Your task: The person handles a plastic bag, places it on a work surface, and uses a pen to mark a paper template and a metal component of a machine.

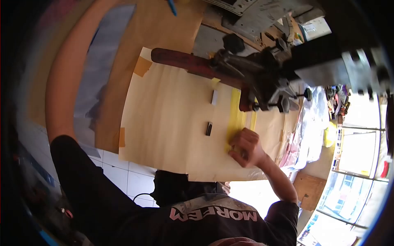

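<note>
My right hand [246, 148] is closed in a fist, low on a yellow strip [234, 108] that runs down a large cream sheet [164, 119]. What its fingers hold, if anything, is hidden. Left of this hand, a small black block [209, 128] lies on the sheet, with a small pale grey block [214, 97] above it. My left arm [67, 82] reaches up along the left side and leaves the view at the top, so my left hand cannot be seen.
A metal clamp mechanism [262, 78] with a dark red bar [180, 59] hangs over the sheet's upper right. Brown tape [142, 66] marks the sheet's left corner. A blue pen-like stick [172, 7] is at the top. Clear plastic [310, 127] lies at right.
</note>
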### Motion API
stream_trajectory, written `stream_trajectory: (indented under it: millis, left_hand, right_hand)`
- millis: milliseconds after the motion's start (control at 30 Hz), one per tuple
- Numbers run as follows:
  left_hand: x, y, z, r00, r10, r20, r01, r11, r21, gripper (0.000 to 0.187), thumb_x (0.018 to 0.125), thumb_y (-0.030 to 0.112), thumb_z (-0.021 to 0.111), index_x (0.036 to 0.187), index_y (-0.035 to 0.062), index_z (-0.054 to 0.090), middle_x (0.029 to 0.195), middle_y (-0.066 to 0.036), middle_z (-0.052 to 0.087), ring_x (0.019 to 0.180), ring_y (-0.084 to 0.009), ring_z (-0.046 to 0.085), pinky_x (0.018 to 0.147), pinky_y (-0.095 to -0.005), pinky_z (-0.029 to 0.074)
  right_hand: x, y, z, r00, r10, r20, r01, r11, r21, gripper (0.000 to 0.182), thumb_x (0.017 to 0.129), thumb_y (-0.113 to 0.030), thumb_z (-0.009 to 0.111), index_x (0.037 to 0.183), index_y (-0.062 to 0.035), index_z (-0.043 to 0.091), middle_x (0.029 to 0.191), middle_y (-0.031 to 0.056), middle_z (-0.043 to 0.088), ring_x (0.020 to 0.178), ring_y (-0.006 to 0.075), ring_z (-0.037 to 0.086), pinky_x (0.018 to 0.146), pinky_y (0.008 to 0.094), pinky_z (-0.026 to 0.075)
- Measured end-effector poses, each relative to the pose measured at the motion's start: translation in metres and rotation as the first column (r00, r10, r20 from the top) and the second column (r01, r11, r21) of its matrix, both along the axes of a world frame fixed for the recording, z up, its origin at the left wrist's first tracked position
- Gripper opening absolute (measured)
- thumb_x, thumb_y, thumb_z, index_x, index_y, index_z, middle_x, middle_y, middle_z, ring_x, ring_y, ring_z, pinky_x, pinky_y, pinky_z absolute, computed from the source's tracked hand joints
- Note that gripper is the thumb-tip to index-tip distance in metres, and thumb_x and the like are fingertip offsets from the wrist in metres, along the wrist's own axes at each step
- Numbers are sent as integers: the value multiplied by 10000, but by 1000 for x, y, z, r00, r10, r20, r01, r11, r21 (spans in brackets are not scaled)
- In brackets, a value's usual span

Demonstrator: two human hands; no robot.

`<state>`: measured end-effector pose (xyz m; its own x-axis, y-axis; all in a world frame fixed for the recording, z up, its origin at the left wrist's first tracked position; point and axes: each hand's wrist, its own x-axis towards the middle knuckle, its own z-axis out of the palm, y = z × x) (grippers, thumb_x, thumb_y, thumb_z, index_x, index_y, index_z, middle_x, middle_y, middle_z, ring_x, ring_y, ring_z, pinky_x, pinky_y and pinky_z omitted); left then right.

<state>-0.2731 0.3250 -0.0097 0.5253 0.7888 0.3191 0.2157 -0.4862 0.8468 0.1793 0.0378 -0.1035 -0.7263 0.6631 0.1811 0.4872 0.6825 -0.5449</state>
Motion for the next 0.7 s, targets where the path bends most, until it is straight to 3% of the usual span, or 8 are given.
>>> stream_trajectory:
  millis: [67, 200, 233, 300, 333, 467, 567, 700]
  left_hand:
    - [-30, -42, 6, 963, 268, 21, -268, 963, -21, 297, 904, 17, 689, 1105, 70, 476, 980, -82, 695, 1007, -197, 672, 890, -336, 537]
    - [-153, -77, -3, 845, 534, 0, -532, 842, 92, 180, 911, 4, 671, 1021, 48, 536, 989, -105, 683, 1005, -181, 671, 853, -308, 541]
    - [-220, -68, -10, 879, 327, 346, -234, 930, -284, 134, 933, 25, 656, 1021, 61, 562, 990, -93, 669, 1014, -202, 670, 853, -298, 536]
    - [-118, -221, -2, 836, 409, 365, -478, 870, 120, 183, 962, 29, 588, 1126, 40, 507, 1025, -121, 664, 1062, -275, 664, 954, -333, 486]
    - [-95, -265, -2, 771, 526, 359, -583, 810, 66, 283, 965, 41, 576, 1218, 29, 450, 1037, -132, 662, 1079, -287, 660, 1005, -372, 449]
    - [-48, -361, -38, 700, 610, 371, -653, 757, -12, 363, 961, 86, 598, 1275, 28, 425, 1030, -118, 657, 1034, -287, 662, 1003, -416, 445]
    - [-15, -391, -74, 702, 555, 445, -610, 792, -26, 375, 954, 90, 602, 1282, 42, 429, 996, -108, 648, 983, -283, 661, 978, -431, 463]
    - [21, -413, -106, 547, 622, 561, -614, 753, -237, 400, 937, 98, 616, 1290, 74, 431, 961, -103, 631, 958, -279, 645, 955, -456, 486]
  right_hand:
    - [1, -12, 15, 998, -67, 5, 67, 996, -61, 204, 706, -77, 760, 880, -25, 666, 860, 126, 673, 775, 320, 632, 691, 385, 514]
    - [24, -68, 32, 939, -310, -147, 320, 946, 44, 249, 753, -16, 739, 992, 21, 680, 978, 167, 689, 920, 330, 663, 802, 389, 532]
    - [37, -83, 34, 919, -365, -147, 378, 923, 72, 267, 763, 1, 733, 1023, 30, 679, 1009, 178, 690, 961, 331, 666, 834, 388, 530]
    - [65, -105, 27, 827, -533, -177, 550, 833, 62, 248, 792, -26, 709, 1033, 28, 679, 1016, 173, 694, 975, 305, 672, 873, 366, 514]
    - [77, -110, 21, 785, -585, -204, 604, 796, 41, 230, 812, -27, 690, 1035, 31, 677, 1015, 167, 696, 975, 292, 673, 872, 363, 512]
    - [99, -121, 0, 676, -684, -273, 698, 714, -60, 189, 866, -27, 650, 1040, 45, 663, 975, 139, 692, 937, 209, 661, 835, 319, 510]
    - [107, -123, -21, 663, -674, -327, 690, 719, -82, 175, 882, -18, 641, 1043, 50, 654, 995, 132, 681, 921, 180, 650, 822, 296, 511]
    - [104, -125, -25, 627, -664, -406, 664, 729, -165, 154, 901, -3, 623, 1042, 55, 648, 1032, 128, 669, 929, 173, 645, 823, 285, 510]
